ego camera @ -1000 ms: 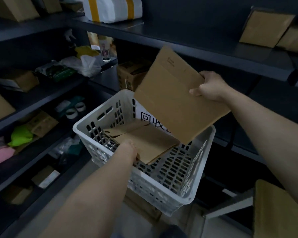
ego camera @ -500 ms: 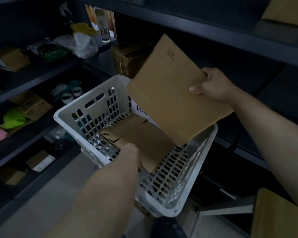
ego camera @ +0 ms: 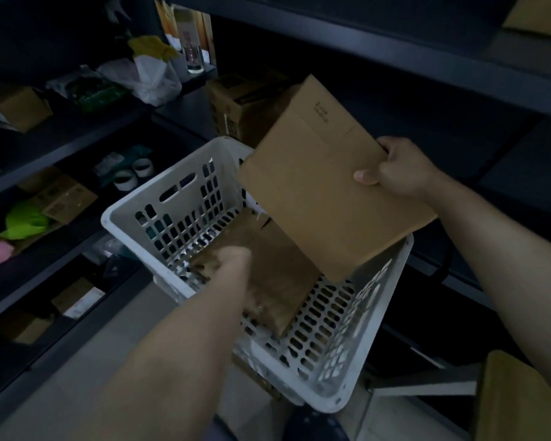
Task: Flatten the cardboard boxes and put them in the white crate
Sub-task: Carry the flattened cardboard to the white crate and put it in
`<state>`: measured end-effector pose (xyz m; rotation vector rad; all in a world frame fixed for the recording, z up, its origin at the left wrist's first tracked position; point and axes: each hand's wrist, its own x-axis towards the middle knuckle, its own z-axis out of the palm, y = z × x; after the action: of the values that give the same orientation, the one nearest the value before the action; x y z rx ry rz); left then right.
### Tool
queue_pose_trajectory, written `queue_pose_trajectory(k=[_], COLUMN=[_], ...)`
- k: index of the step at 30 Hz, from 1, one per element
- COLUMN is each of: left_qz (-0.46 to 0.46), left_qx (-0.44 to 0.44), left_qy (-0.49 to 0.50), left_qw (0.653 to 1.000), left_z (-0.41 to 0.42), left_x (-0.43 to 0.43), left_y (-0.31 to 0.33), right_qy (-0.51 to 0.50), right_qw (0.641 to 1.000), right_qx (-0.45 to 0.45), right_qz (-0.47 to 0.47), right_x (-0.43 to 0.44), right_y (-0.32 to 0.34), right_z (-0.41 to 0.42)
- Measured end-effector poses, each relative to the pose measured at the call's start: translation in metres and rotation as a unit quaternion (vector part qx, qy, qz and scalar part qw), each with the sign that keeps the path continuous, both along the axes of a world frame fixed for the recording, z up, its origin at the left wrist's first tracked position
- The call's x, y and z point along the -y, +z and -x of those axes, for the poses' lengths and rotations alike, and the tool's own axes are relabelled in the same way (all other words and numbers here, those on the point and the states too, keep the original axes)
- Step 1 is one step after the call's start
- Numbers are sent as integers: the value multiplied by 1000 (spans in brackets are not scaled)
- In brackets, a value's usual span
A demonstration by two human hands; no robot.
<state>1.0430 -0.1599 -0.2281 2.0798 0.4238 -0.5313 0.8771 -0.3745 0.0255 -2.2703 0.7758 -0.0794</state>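
gripping flattened box (ego camera: 328, 186) over white crate (ego camera: 121, 222) is right hand (ego camera: 398, 168); left hand (ego camera: 233, 259) unclear.

Bare left forearm (ego camera: 178, 345) and bare right forearm (ego camera: 506, 265), uncovered to the frame edge, left hand (ego camera: 233, 256) blurred, right hand (ego camera: 401, 170) with a short plain thumbnail showing, dark rounded shape (ego camera: 312, 424) at the bottom, clothing or shoe, unclear which

Flat box (ego camera: 283, 275) in crate (ego camera: 172, 198) — second box (ego camera: 325, 192) above (tilted).
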Motion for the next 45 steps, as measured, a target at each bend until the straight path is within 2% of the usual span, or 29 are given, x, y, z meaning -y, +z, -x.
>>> queue_pose_trajectory(k=[1, 3, 6, 10, 13, 18, 24, 31, 35, 38, 42, 45], left_qz=[13, 12, 61, 86, 85, 110, 167, 177, 204, 214, 210, 190], left_qx=[13, 103, 210, 264, 264, 187, 86, 40, -5, -41, -84, -121], left_qy=[-10, -33, -127, -268, -325, -358, -390, -384, -374, -348, -340, -346], left_qw=[1000, 994, 967, 923, 904, 908, 901, 905, 905, 912, 913, 911], left_z=[12, 16, 8, -3, -15, -38, -55, -62, -70, -80, -93, -100], left_x=[-2, -11, -32, -56, -68, -89, -102, -86, -82, -86, -88, -80], left_y=[34, 82, 139, 182, 203, 220, 206, 187, 182, 174, 157, 142], right_qy=[-1, 2, 8, 17, 28, 53, 54, 55, 17, -48, -146, -203], right_qw=[1000, 1000, 999, 997, 996, 993, 996, 994, 993, 992, 978, 942], right_qx=[-2, -13, -41, -79, -68, -64, -65, -91, -114, -114, -102, -65], right_qz=[-9, -22, -35, 7, 58, 90, 39, -10, 6, 16, -113, -259], right_x=[-4, -14, -30, -61, -87, -119, -129, -99, -88, -81, -74, -80], right_y=[1, 3, 5, 18, 30, 34, 26, 9, -5, -16, -43, -76], right_z=[-1, -6, -14, -25, -32, -39, -44, -55, -64, -57, -32, -18])
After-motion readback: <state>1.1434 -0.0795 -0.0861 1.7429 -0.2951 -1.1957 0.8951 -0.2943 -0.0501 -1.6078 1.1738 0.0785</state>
